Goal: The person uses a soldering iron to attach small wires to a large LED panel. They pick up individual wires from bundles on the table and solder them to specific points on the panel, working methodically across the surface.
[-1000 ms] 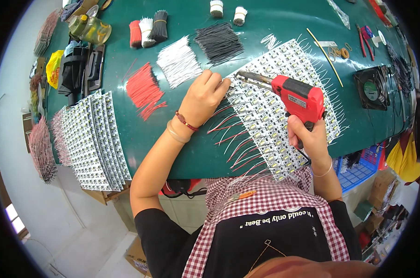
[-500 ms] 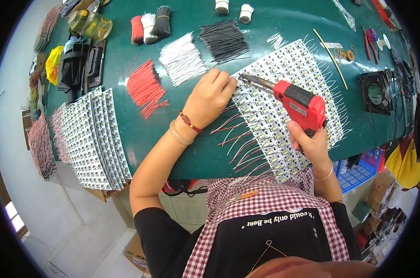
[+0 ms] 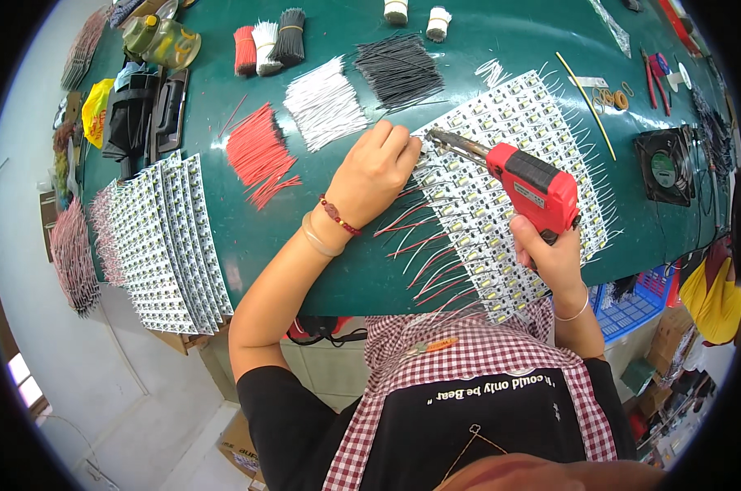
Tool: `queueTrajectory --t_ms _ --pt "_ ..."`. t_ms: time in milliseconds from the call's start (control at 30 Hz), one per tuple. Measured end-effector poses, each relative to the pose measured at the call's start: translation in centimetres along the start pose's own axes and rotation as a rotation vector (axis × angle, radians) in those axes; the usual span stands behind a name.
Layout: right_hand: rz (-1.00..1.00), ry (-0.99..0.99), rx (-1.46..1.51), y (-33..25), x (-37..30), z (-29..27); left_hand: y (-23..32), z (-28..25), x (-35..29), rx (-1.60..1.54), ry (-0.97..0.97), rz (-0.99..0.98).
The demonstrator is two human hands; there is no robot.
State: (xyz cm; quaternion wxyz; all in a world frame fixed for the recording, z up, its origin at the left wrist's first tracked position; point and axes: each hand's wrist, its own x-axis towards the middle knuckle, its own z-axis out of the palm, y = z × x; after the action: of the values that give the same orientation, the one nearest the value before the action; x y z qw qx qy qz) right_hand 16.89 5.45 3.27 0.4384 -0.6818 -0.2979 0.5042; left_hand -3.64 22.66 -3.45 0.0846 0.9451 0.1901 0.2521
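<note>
The right hand (image 3: 550, 254) is wrapped tight around the grip of a red soldering gun (image 3: 527, 186). The gun's thin metal tip points left and sits just by the fingertips of the left hand (image 3: 374, 173). The left hand is curled, with its fingers pressed down on the edge of a big sheet of little white light boards (image 3: 509, 164); I cannot tell if it pinches a wire. The sheet lies flat on the green tabletop (image 3: 305, 262), right in front of the person. Red and white wires stick out from the sheet's left side. Farther up lie loose piles of red wires (image 3: 256, 151), white wires (image 3: 325, 102) and black wires (image 3: 399, 69). A stack of more light boards (image 3: 166, 245) rests at the left edge.
</note>
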Motion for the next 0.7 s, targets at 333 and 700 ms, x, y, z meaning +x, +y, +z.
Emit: queueTrajectory --t_ms 333,700 --pt "-0.027 0.042 0.060 0.0 -0.5 -0.1 0.1 -0.1 -0.1 0.001 -0.011 0.001" --pt "-0.089 0.030 0.101 0.0 -1.1 -0.3 -0.3 -0.3 0.1 -0.014 0.018 0.016"
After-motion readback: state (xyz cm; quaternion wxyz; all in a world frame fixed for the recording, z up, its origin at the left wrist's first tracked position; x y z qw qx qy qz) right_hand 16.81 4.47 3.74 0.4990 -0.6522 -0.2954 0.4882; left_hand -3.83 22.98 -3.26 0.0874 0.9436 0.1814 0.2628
